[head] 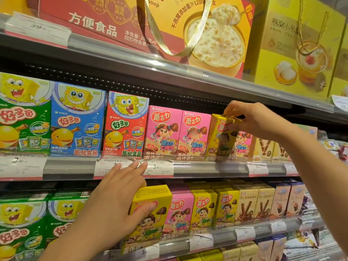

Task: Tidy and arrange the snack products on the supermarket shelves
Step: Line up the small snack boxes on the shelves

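Observation:
On the middle shelf my right hand (250,119) pinches the top of a yellow mushroom-biscuit box (219,140), which stands tilted in front of a pink box (243,146), to the right of two other pink boxes (162,130). My left hand (116,200) holds a second yellow box (150,215) on the lower shelf, thumb across its front and fingers stretched up over the middle shelf's price rail (207,167). Beside that box stand a pink box (178,213) and more yellow ones (204,210).
Green, blue and red cartoon snack boxes (77,119) fill the left of the middle shelf, with green ones (22,221) below. Chocolate-stick boxes (263,147) stand at the right. Large gift boxes with cord handles (293,48) sit on the top shelf.

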`<state>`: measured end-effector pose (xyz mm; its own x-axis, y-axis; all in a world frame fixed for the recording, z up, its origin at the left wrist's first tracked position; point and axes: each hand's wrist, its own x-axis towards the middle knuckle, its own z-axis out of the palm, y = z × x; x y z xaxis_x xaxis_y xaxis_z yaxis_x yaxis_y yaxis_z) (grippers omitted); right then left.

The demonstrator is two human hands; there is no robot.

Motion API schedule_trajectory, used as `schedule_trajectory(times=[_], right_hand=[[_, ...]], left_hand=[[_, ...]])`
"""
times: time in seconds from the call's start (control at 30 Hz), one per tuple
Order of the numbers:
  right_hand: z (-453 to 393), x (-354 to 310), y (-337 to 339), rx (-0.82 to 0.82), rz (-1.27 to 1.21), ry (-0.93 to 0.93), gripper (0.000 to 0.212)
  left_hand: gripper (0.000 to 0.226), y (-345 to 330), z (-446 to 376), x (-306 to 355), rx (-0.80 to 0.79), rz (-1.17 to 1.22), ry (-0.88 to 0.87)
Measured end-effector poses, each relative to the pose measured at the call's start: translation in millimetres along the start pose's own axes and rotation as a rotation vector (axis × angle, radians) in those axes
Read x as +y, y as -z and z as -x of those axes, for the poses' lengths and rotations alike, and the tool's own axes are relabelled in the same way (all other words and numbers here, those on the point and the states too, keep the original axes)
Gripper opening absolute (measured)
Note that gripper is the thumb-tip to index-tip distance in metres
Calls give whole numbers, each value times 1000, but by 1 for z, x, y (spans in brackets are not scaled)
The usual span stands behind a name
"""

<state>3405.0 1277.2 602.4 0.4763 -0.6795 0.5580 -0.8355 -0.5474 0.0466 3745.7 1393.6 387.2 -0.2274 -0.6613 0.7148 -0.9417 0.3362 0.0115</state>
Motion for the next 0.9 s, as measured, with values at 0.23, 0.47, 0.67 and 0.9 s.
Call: schedule_trajectory(times=[0.23, 0.47, 0.67, 0.9], right_hand=[[-7, -4, -9, 139, 186, 86, 33], [-3, -7, -18, 159, 127, 36, 37], [4, 3, -17, 190, 3, -21, 35], [-2, 35, -32, 153, 315, -257, 47]], left_hand=[[45, -5, 1, -2, 20, 23, -1], [45, -6, 0, -6, 28, 55, -24], [42, -7, 0, -5, 21, 55, -14], [42, -8, 0, -5, 30, 59, -14]])
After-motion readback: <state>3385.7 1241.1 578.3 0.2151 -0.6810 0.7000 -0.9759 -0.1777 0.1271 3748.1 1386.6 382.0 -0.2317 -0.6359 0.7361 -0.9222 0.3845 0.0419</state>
